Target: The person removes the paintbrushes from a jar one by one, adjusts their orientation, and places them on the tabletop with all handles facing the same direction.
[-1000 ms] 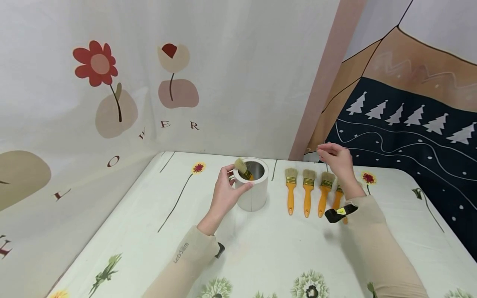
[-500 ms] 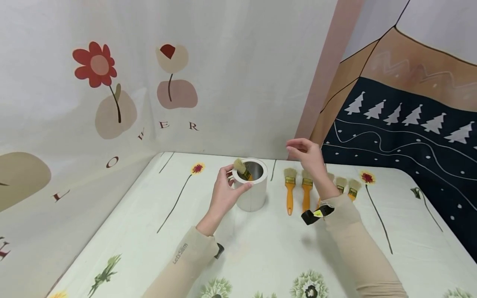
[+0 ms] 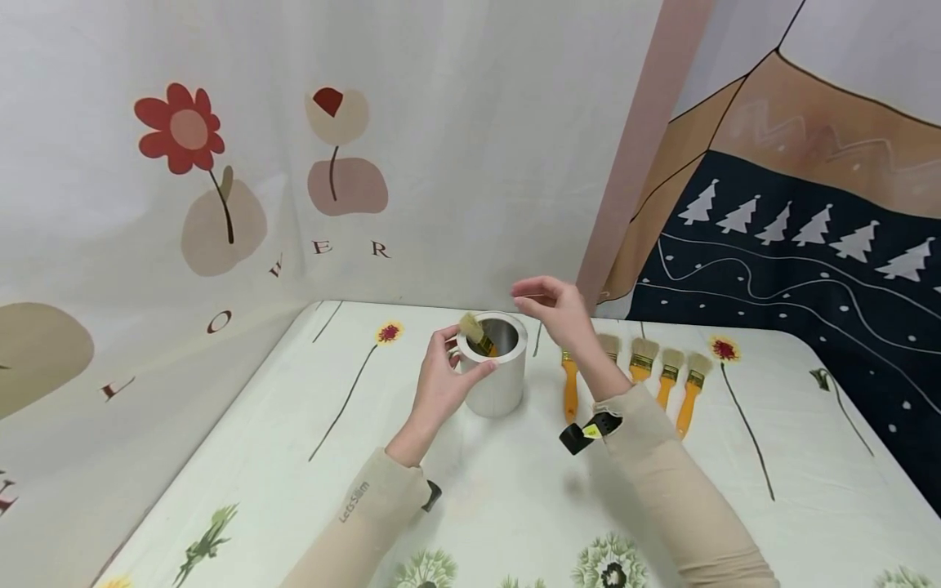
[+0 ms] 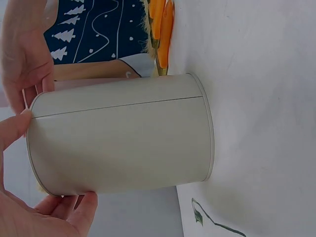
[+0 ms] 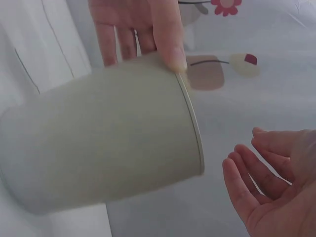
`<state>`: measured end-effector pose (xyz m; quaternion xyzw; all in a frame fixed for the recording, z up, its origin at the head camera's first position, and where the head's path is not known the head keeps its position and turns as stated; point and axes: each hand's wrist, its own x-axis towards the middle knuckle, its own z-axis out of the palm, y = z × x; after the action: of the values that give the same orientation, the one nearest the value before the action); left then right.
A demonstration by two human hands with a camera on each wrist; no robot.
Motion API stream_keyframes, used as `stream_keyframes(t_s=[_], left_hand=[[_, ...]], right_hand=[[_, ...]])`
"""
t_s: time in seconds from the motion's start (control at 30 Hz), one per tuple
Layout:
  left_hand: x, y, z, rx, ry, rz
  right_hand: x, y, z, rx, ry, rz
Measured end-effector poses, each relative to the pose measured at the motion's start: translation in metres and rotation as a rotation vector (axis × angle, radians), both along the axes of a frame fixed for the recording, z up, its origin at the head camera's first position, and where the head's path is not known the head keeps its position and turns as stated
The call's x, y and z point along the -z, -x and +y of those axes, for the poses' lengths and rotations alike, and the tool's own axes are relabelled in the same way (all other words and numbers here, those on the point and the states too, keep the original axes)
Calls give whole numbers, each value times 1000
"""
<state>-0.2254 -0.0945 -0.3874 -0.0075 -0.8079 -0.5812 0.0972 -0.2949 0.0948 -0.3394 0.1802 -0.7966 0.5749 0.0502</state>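
Observation:
A white metal can (image 3: pixel 496 388) stands upright on the table. My left hand (image 3: pixel 443 380) grips it near the top, thumb at the rim and fingers round the far side, as the left wrist view also shows. Inside the can leans a paintbrush (image 3: pixel 478 333), bristles up against the left rim. My right hand (image 3: pixel 559 314) hovers just right of and above the can, fingers loosely bent with nothing between them. In the right wrist view it is apart from the rim.
Several paintbrushes (image 3: pixel 669 380) with orange handles lie in a row right of the can, partly hidden by my right forearm. A flower-print cloth (image 3: pixel 456 523) covers the table. Printed curtains (image 3: pixel 470 163) hang behind.
My right hand has travelled left from above the row of paintbrushes to beside the can's mouth. The left hand, the can and the paintbrush in it have stayed put.

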Motion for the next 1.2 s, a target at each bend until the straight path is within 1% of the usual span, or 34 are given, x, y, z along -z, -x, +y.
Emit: stream_keyframes(t_s=[0.1,0.23,0.4,0.53,0.7,0.77,0.83,0.93,1.03,1.1,1.2], left_hand=[[0,1,1,7,-1,2],[1,2,2,16,3,4],[2,3,3,36,-4,26],[4,4,5,49,-6,36],[11,2,5,50,-13,22],[13,1,5,48,-13,20],[14,-1,5,44,-8,23],[15,-3,2,44,1,26],[13,-2,0,42,10,28],[11,-1,-2,40,17,26],[7,4,-3,30,18,21]], right_hand=[[0,-2,-8,-32,-1,10],[0,-3,-19,-63,-13,-2],[3,-2,-33,-97,-79,10],[9,-3,-42,-116,-162,18],[18,-6,-52,-86,-307,70],[21,-8,-54,-63,-345,87],[23,-11,-56,-36,-359,100],[25,-12,-57,-10,-327,103],[21,-11,-55,-6,-262,106],[13,-10,-53,-1,-201,113],[-6,-8,-44,13,-63,131]])
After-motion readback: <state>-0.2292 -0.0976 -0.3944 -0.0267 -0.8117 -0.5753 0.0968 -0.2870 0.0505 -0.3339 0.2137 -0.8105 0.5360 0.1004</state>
